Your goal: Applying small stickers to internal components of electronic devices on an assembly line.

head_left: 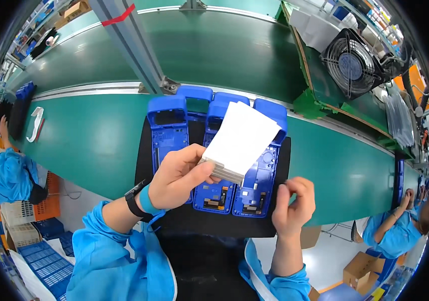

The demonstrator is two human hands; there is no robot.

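The stack of white pieces (244,136), gripped by the left fingers (198,175) above the blue housings (257,179), is best kept square; the right fingers (305,194) are curled narrowly, any contents indiscernible.

My left hand (177,181) is just past my black watch (133,203), fingers bent and gripping, thumb (199,174) stretched forward. There's a teal band (147,200) on the wrist between watch and hand, and behind the watch my blue left sleeve (96,246) is all bunched up. My right hand (295,208) is well right of the watch, loosely curled, thumb near the bent index finger, can't tell if they touch.
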